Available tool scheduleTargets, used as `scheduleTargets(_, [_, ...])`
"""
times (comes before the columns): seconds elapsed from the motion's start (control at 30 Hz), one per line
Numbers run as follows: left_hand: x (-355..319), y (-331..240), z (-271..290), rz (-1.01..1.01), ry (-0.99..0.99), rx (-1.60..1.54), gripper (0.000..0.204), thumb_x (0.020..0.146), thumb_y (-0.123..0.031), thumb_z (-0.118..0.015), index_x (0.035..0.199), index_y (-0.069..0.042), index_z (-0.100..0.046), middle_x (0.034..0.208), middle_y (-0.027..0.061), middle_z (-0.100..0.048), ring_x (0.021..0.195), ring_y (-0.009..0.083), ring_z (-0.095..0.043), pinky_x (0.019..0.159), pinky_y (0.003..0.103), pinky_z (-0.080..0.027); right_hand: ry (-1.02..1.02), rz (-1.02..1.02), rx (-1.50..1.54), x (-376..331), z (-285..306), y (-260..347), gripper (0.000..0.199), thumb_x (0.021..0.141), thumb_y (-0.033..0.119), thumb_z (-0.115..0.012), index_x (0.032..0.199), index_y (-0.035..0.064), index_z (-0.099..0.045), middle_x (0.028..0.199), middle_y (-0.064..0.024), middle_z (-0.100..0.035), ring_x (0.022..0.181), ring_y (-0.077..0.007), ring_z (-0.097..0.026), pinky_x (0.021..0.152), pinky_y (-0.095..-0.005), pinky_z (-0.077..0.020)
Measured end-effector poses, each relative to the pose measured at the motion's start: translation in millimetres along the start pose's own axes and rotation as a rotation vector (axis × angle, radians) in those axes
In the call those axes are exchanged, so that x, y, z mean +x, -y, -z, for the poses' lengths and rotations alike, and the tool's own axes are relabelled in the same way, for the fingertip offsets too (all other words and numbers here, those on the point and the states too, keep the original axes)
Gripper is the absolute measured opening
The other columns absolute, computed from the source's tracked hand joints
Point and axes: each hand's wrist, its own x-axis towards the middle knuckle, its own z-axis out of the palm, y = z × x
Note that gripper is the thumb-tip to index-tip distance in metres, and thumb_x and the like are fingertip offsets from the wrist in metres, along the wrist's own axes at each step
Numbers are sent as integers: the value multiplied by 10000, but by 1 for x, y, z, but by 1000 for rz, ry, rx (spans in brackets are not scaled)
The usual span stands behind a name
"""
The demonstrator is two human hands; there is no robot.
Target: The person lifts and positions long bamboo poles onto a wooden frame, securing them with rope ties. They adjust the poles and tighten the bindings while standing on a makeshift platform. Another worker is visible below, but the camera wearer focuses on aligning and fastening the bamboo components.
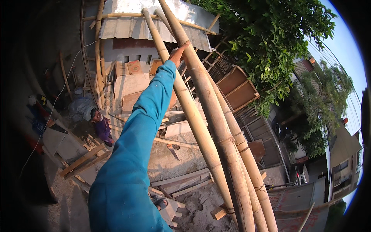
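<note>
My left arm, in a blue sleeve, reaches up to several long bamboo poles that cross the view at a slant. My left hand (pixel 177 56) is closed against the thick brown bamboo pole (pixel 210 102), high on its length. One finger or the thumb shows on that pole's surface; the other fingers are partly hidden. Beside it on the left, a paler bamboo pole (pixel 192 112) passes next to my wrist. Another jointed pole (pixel 243 147) runs along the right of the thick one. My right hand does not show.
Far below, a person in purple (pixel 102 127) stands near stacked boards (pixel 87 160). A handsaw (pixel 172 150) lies on a pale surface. A sandalled foot (pixel 159 202) shows by wooden pieces. Corrugated metal roofing (pixel 127 29) lies ahead, leafy branches (pixel 262 46) at right.
</note>
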Motion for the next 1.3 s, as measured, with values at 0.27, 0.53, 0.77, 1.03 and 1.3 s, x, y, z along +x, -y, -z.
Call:
scheduleTargets(0.27, [-225,5,91,185,-80,176,1029,857,-583,-653,1560,-48,-126,1613,121,-191,1509,265,-95,1203,502,-79,268,41,427,-48,-336,98,448,858,368,-765,1006,-32,-628,825,-129,-670,590,-134,-574,477,-242,-419])
scheduleTargets(0.53, [-690,-79,359,733,-899,516,884,870,-552,-653,1542,-115,-281,1558,144,-314,1465,334,-231,1150,583,-242,336,-106,384,-9,-402,10,306,883,215,-733,1055,33,-556,897,-97,-669,600,-181,-669,405,-246,-451])
scheduleTargets(0.77, [-880,-93,387,941,-1242,428,703,922,-432,-596,1490,-77,-387,1568,181,-287,1428,411,-287,1121,557,-278,280,-61,373,46,-412,-12,246,906,170,-698,972,-18,-553,767,-130,-639,560,-208,-674,386,-277,-466])
scheduleTargets(1.03, [-720,-13,279,912,-694,552,697,914,-280,-666,1469,22,-371,1448,195,-469,1343,372,-445,1071,509,-382,433,-183,300,91,-421,-20,337,919,206,-655,1019,-107,-576,725,-205,-678,510,-208,-636,410,-292,-469])
scheduleTargets(1.3, [-599,34,169,663,-312,818,619,962,-271,-605,1439,68,-400,1459,227,-448,1341,315,-460,1073,395,-431,510,-305,370,119,-419,-20,306,930,182,-642,1054,-92,-583,838,-160,-684,614,-210,-682,440,-309,-474])
